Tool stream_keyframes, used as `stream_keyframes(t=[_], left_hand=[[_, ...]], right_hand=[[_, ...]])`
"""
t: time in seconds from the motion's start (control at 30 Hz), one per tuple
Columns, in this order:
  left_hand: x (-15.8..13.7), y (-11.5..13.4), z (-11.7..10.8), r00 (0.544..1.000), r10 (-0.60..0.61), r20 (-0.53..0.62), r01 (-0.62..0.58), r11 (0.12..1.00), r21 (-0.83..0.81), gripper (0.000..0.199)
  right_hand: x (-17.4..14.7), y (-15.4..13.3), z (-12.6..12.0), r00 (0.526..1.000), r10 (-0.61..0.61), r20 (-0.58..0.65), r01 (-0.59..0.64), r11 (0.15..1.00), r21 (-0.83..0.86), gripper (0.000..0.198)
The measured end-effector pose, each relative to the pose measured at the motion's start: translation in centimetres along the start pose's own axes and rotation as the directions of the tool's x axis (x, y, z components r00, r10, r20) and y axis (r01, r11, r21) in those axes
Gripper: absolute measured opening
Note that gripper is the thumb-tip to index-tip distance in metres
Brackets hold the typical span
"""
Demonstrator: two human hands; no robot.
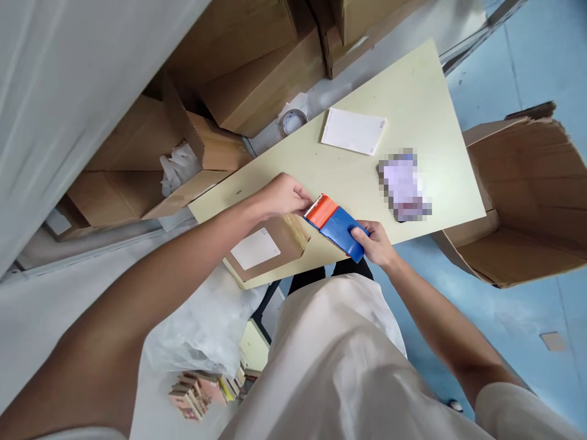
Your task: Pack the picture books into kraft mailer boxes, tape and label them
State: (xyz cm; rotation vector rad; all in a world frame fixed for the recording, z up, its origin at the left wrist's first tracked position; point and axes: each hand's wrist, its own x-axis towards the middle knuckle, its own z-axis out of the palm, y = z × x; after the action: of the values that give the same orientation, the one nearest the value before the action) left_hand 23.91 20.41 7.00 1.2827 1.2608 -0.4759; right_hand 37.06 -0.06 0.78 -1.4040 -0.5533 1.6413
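Note:
A blue and orange tape dispenser [339, 228] with a toothed edge is held over the near side of the table. My right hand [373, 241] grips its blue end, thumb on top. At the toothed orange end, my left hand [288, 195] has its fingers pinched together; what they hold, if anything, is too small to make out. Beneath my left forearm lies a closed cardboard box [293, 235] with a white label [255, 249] and clear tape along one end.
The pale table [413, 91] bears a white pad of labels [354, 131] and a blurred-out object [406, 186]. A tape roll [293, 121] sits past its far edge. Open cartons [119, 189] stand at left, another large carton [527, 195] at right. Books [197, 394] lie below.

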Motion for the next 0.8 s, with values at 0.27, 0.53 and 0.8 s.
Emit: stream_keyframes(t=[0.27, 0.53, 0.8], left_hand=[[3.5, -0.7, -2.6, 0.979, -0.195, -0.055, 0.203, 0.944, 0.260, 0.020], [5.6, -2.0, -1.2, 0.982, -0.178, -0.066, 0.144, 0.473, 0.869, 0.053], [4.9, -3.1, -0.8, 0.997, 0.007, 0.082, -0.081, 0.204, 0.976, 0.053]], right_hand=[[-1.4, 3.6, -0.9, 0.919, 0.358, 0.167, -0.394, 0.827, 0.401, 0.047], [-3.5, 9.3, 1.0, 0.814, 0.475, 0.334, -0.578, 0.611, 0.540, 0.041], [-3.3, 9.9, 3.7, 0.828, 0.483, 0.284, -0.549, 0.601, 0.580, 0.036]])
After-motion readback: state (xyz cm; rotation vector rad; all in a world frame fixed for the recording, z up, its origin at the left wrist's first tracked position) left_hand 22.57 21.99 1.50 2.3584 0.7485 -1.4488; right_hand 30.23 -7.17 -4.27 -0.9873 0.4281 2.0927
